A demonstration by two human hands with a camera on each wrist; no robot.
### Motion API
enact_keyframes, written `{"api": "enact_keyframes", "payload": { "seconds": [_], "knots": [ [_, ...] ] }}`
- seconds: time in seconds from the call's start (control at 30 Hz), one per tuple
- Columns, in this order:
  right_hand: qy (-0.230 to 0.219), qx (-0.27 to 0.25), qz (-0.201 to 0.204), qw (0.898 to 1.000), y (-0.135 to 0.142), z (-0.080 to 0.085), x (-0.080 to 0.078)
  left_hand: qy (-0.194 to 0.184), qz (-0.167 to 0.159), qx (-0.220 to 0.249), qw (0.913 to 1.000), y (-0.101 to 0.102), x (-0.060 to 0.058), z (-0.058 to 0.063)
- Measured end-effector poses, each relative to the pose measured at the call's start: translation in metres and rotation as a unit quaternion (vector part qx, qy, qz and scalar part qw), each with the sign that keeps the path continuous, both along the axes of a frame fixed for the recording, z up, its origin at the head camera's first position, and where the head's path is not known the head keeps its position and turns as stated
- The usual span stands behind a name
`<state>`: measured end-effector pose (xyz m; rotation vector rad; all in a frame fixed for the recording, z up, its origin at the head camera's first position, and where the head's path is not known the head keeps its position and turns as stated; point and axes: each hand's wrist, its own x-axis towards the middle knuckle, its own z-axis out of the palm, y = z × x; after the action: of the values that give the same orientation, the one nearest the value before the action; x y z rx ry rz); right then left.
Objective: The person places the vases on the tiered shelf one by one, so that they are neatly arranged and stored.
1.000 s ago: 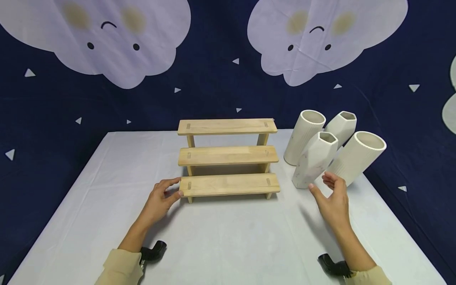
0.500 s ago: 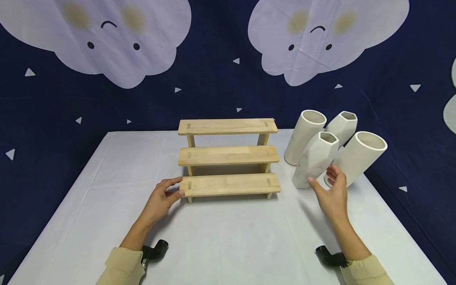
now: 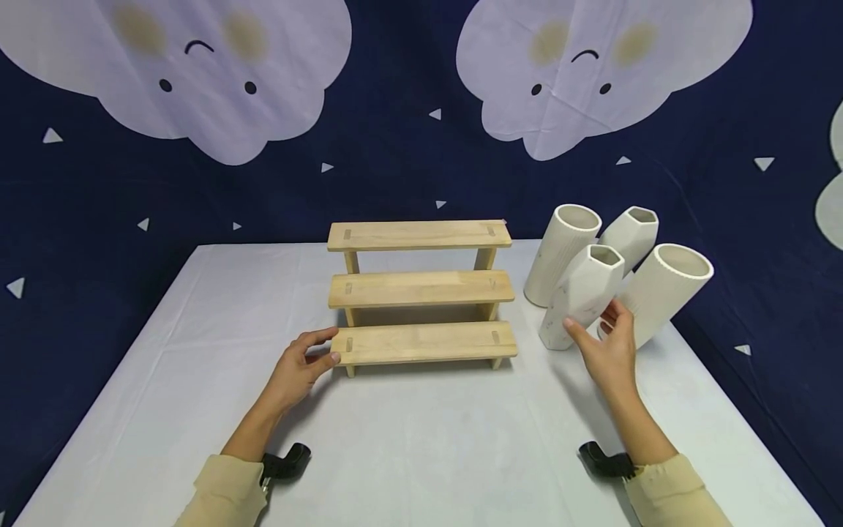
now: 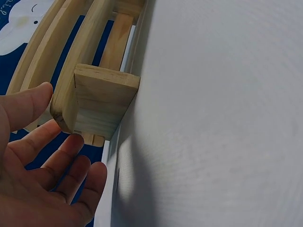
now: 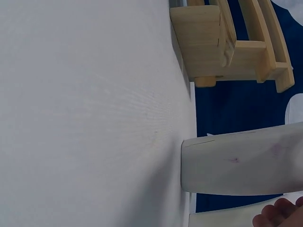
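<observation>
Right hand (image 3: 609,354) has reached white faceted ceramic vase (image 3: 586,284) at three o'clock, likely graspable, clamping unclear; left hand (image 3: 299,372) pinches tiered pale-wood stand (image 3: 421,288).

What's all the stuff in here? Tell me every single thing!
three-tier shelf: 1, pale wood, centre
faceted vases: 2, white, right of shelf
ribbed vases: 2, off-white, beside the faceted ones
tablecloth: 1, white, under shelf and vases
backdrop: 1, navy, behind the tablecloth
cloud prints: 2 large, pale lilac, upper backdrop
partial print: 1, pale, far right edge
triangle prints: several, white, on backdrop
sleeves: 2, beige, bottom edge
wrist cameras: 2, black, beside sleeves
left hand: 1, at shelf's bottom-left end
right hand: 1, by front faceted vase
</observation>
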<state>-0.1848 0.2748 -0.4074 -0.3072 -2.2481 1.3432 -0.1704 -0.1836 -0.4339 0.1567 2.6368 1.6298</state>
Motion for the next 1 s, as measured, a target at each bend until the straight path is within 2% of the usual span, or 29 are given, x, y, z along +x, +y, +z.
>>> {"api": "enact_keyframes", "payload": {
  "seconds": [0.67, 1.0],
  "knots": [
    [-0.028, -0.023, 0.006, 0.999, 0.001, 0.002, -0.008, -0.019, 0.0, 0.036, 0.9992, 0.0, -0.003, -0.003],
    [-0.02, -0.021, 0.005, 1.0, 0.0, 0.001, -0.011, -0.042, 0.004, 0.042, 0.9982, 0.001, -0.002, -0.002]
  ]
}}
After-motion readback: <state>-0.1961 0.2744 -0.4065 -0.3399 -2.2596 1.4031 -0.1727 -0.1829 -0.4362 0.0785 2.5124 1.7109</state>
